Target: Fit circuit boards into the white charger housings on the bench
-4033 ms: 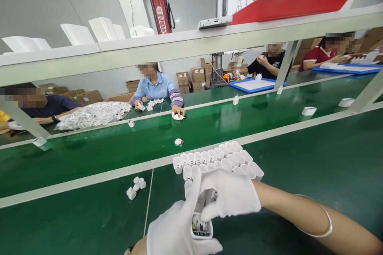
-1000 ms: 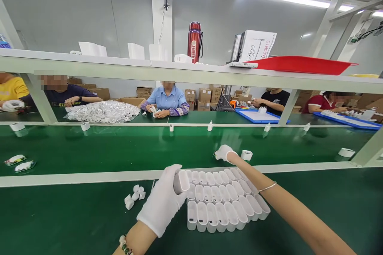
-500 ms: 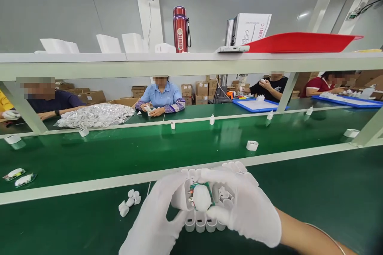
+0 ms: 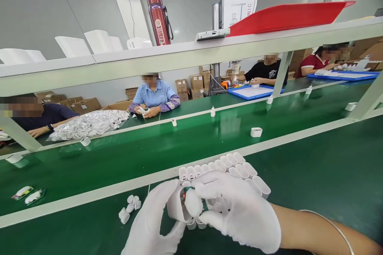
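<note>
My left hand (image 4: 149,223), in a white glove, is closed around a white plastic housing (image 4: 174,207) whose open mouth faces right. In my white-gloved right hand (image 4: 239,211) is a green circuit board (image 4: 205,204), pinched between thumb and fingers. A rounded white pad (image 4: 193,203) covers much of the board's near face. The board's left end, with small orange parts, lies at the housing's mouth; how deep it sits cannot be seen. Behind and below my hands stand rows of open white housings (image 4: 248,170), some hidden by the gloves.
Small white lumps (image 4: 124,216) lie left of my hands. Two padded boards (image 4: 35,197) and a white housing (image 4: 256,132) rest on the green conveyor (image 4: 125,163). Co-workers sit across it, near a plastic bag (image 4: 92,123). Overhead runs a shelf (image 4: 143,55) with a red flask (image 4: 158,20).
My view has tilted and shifted. The board has moved left against the housing's mouth, and the right hand has closed in toward the left. More of the rear housings now show.
</note>
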`<act>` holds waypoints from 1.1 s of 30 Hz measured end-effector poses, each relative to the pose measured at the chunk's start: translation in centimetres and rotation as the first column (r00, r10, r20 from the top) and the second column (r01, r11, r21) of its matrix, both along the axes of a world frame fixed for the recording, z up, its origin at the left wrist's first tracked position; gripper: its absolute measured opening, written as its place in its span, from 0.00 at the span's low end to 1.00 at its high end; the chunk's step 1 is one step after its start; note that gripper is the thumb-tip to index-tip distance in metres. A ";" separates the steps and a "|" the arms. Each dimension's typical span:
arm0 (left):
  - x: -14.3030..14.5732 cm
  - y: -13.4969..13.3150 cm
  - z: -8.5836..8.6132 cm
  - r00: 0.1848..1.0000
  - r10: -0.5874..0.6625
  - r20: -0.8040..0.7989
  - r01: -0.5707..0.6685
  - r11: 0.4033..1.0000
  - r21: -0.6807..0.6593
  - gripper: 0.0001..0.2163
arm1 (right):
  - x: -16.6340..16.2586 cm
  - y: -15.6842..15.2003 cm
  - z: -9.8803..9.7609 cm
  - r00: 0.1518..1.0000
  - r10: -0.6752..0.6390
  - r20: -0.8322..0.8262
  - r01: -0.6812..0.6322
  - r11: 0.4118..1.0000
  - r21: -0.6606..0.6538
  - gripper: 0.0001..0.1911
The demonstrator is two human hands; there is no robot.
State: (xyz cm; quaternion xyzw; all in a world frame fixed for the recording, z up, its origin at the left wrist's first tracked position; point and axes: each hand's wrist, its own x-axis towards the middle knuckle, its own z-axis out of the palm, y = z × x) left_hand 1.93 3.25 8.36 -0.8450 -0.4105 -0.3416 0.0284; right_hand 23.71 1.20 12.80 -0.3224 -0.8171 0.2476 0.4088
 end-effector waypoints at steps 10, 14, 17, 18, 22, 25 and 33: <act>0.3 -0.3 0.2 1.000 0.005 -0.019 -0.003 0.996 0.089 0.23 | -0.6 0.4 -1.4 0.994 0.070 0.084 -0.075 0.996 0.055 0.10; 0.7 -0.4 0.3 0.999 0.032 0.002 -0.032 0.994 0.102 0.22 | -0.7 0.5 -2.0 0.992 0.029 0.121 -0.037 0.997 0.069 0.08; 1.0 -0.5 0.4 1.000 0.001 -0.007 -0.001 0.996 0.087 0.22 | -0.8 0.7 -2.3 0.987 -0.002 0.158 -0.016 0.994 0.111 0.06; 1.0 -0.5 0.4 1.000 -0.010 -0.008 0.011 0.997 0.079 0.22 | -0.9 0.7 -2.4 0.984 -0.017 0.177 -0.005 0.992 0.124 0.06; 0.7 -0.4 0.0 0.997 0.007 0.083 -0.009 1.000 0.017 0.22 | -1.1 0.5 -2.5 0.960 -0.121 0.253 0.068 0.975 0.210 0.04; 0.4 -0.4 -0.3 0.982 0.041 0.187 -0.031 0.998 -0.057 0.21 | -1.3 0.3 -2.6 0.940 -0.238 0.243 0.133 0.914 0.382 0.09; 0.6 -0.6 0.1 0.986 -0.071 0.154 0.072 0.997 0.001 0.22 | -2.3 0.1 -3.2 0.937 -0.205 0.283 0.119 0.949 0.293 0.14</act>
